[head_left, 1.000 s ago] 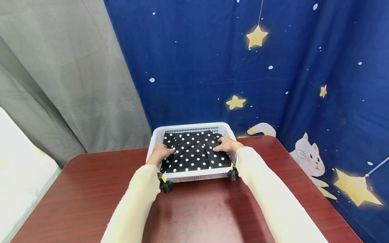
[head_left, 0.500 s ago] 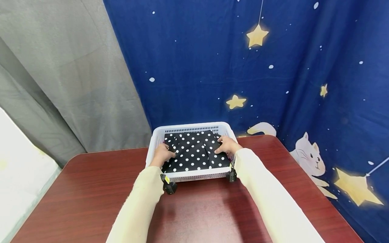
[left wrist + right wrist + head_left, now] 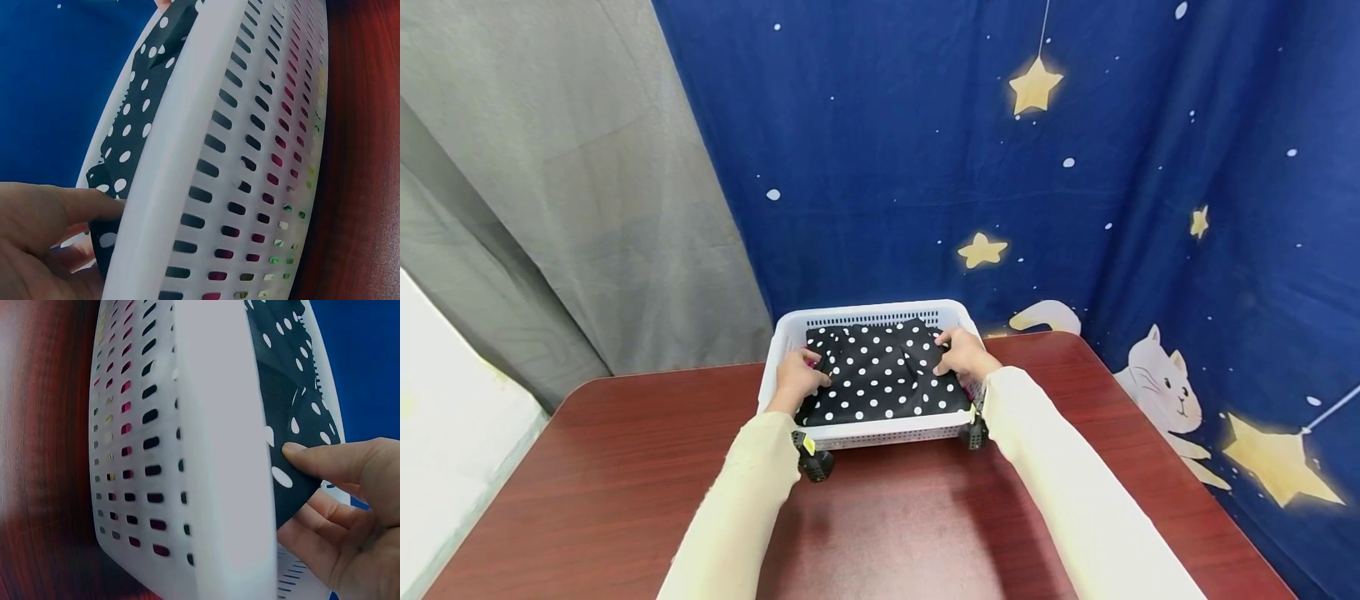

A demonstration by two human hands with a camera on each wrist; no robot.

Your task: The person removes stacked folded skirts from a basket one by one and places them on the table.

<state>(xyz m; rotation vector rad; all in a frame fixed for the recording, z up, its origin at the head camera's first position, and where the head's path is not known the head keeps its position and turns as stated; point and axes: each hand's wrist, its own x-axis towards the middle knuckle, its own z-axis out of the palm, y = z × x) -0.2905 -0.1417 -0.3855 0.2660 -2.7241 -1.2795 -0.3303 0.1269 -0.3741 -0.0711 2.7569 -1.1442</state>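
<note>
A black cloth with white polka dots [image 3: 872, 375] lies folded in a white perforated plastic basket [image 3: 880, 431]. At its left edge my left hand [image 3: 797, 379] pinches the cloth, thumb on top. The left wrist view shows that thumb over the dotted cloth [image 3: 134, 119], with the other fingers partly hidden. My right hand [image 3: 964, 356] grips the right edge. In the right wrist view the right hand's thumb [image 3: 325, 461] lies on top of the cloth and the fingers are under its edge. Magenta and green items show through the basket's holes.
The basket stands at the back of a reddish-brown table [image 3: 880, 525], close to a blue star-patterned curtain [image 3: 887, 167]. A grey curtain [image 3: 580, 183] hangs at the left. Something white [image 3: 452, 450] is beside the table's left edge.
The right hand has shifted slightly right, and the cloth near it has creased and risen a little. Some magenta now shows beside both edges of the cloth. The basket has stayed in place.
</note>
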